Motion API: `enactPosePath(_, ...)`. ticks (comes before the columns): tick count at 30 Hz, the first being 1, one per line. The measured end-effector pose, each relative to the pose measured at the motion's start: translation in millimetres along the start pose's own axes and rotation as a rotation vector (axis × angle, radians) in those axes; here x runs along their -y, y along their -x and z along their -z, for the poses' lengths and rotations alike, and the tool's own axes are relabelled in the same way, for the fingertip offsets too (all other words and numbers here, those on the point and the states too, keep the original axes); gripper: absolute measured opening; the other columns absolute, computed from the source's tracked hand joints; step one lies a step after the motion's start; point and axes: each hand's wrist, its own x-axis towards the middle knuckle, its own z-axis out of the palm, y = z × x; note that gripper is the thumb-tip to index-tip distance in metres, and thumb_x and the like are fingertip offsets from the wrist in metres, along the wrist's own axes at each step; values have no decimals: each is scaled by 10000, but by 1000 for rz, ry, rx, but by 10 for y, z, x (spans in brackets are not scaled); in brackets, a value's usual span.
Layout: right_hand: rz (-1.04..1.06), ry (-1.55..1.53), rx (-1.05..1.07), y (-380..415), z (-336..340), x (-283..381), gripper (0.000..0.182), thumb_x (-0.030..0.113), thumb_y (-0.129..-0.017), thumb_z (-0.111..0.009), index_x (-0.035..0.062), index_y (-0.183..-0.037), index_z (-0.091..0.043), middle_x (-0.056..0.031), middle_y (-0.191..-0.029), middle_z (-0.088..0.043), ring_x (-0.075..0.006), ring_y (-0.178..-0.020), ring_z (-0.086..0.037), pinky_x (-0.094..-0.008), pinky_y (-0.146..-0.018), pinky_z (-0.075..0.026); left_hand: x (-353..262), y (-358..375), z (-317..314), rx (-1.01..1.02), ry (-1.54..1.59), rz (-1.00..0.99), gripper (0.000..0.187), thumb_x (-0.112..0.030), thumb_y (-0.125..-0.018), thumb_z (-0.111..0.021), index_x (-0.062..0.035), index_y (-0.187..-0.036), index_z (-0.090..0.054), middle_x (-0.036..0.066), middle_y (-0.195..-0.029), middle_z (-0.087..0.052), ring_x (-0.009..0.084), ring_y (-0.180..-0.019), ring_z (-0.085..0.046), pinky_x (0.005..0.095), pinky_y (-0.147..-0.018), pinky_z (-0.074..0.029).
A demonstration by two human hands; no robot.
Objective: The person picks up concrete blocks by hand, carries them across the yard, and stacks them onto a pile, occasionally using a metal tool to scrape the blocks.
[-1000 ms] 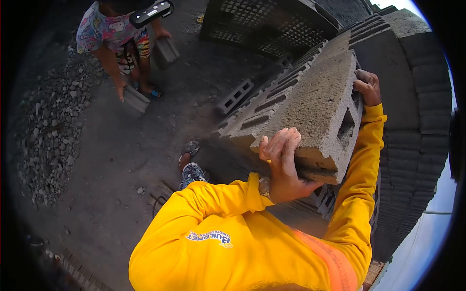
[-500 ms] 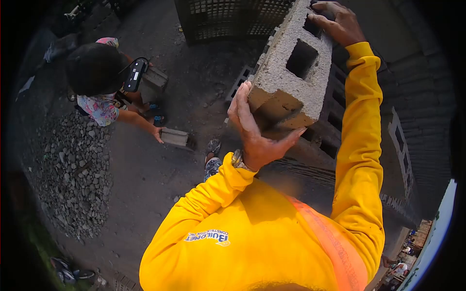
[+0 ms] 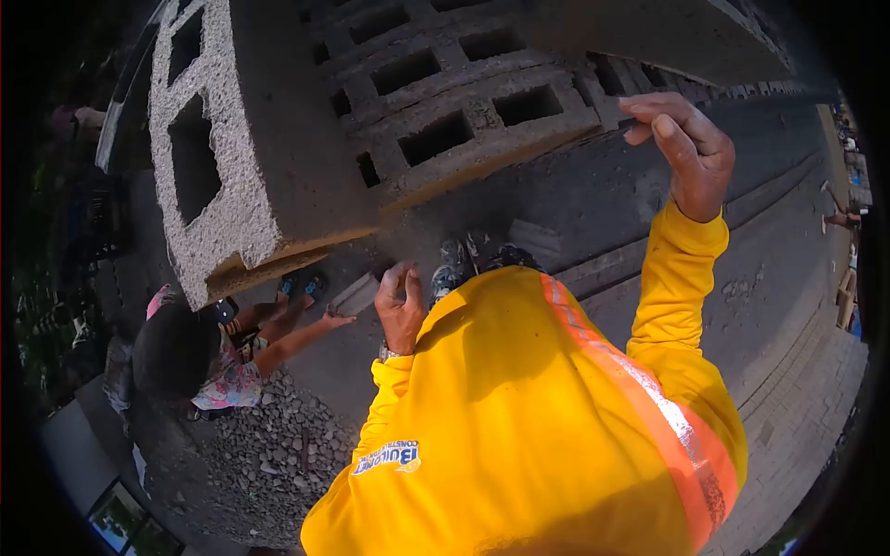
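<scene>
A hollow concrete block (image 3: 264, 195) stands at the upper left on a stack of hollow blocks (image 3: 454, 111), its pale, rough face with square holes turned left. My left hand (image 3: 400, 310), with a watch at the wrist, hangs below the stack's near edge, fingers loosely bent and nothing in them. My right hand (image 3: 691, 157) is raised beside the right end of the stack, fingers bent, thumb apart, also without anything in it. Neither hand touches a block.
A co-worker (image 3: 227, 361) in a floral shirt bends at the left, one hand near a concrete block (image 3: 355, 295) on the ground. A gravel heap (image 3: 278, 454) lies behind them. Another grey slab-like piece (image 3: 536, 236) lies near my feet. Paving runs along the right.
Both my hands have let go of the hollow block, which now stands on the stack. My hands have drawn back and apart, and my view has turned.
</scene>
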Motion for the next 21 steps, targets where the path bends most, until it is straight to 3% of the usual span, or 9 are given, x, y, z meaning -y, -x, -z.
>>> enactPosePath(1, -59, 35, -62, 140, 62, -65, 226, 217, -946, -605, 31, -966, -730, -109, -984, -718, -154, -774, -687, -247, -706, -536, -61, -52, -76, 58, -30, -64, 204, -144, -930, -625, -27, -1093, -664, 154, -968, -706, 251, -926, -687, 311, -800, -529)
enactPosePath(4, -189, 121, -298, 392, 133, -122, 277, 260, -954, -590, 23, -945, -733, -112, -951, -728, -158, -750, -688, -262, -693, -537, -348, -189, -249, 293, -35, -135, 209, -157, -944, -627, -25, -1101, -665, 126, -993, -712, 194, -918, -681, 278, -803, -518)
enactPosePath(8, -367, 270, -534, 717, 152, -223, 315, 297, -954, -593, 15, -933, -732, -120, -924, -733, -162, -730, -685, -273, -694, -539, -747, -328, -511, 516, 163, -169, 190, -107, -932, -618, -2, -1082, -669, 152, -988, -715, 201, -917, -690, 297, -792, -520)
enactPosePath(11, -458, 298, -642, 794, 234, -282, 340, 325, -954, -595, 16, -925, -733, -119, -920, -734, -163, -722, -684, -275, -691, -539, -1064, -450, -727, 557, 231, -334, 187, -75, -916, -610, 9, -1076, -661, 150, -975, -706, 213, -904, -692, 291, -781, -528)
enactPosePath(16, -457, 287, -787, 706, 453, -330, 345, 350, -952, -602, 32, -941, -735, -112, -922, -732, -162, -757, -681, -260, -713, -518, -1750, -707, -868, 484, 364, -541, 178, -61, -912, -595, 6, -1063, -662, 140, -983, -696, 218, -895, -683, 290, -784, -530)
enactPosePath(21, -122, 584, -795, 106, 1017, -125, 393, 408, -942, -603, 38, -958, -736, -105, -897, -729, -187, -815, -682, -304, -755, -513, -2287, -1154, -1016, 166, 502, -734, 268, -193, -926, -588, -12, -1114, -649, 149, -1083, -674, 232, -990, -662, 333, -870, -533)
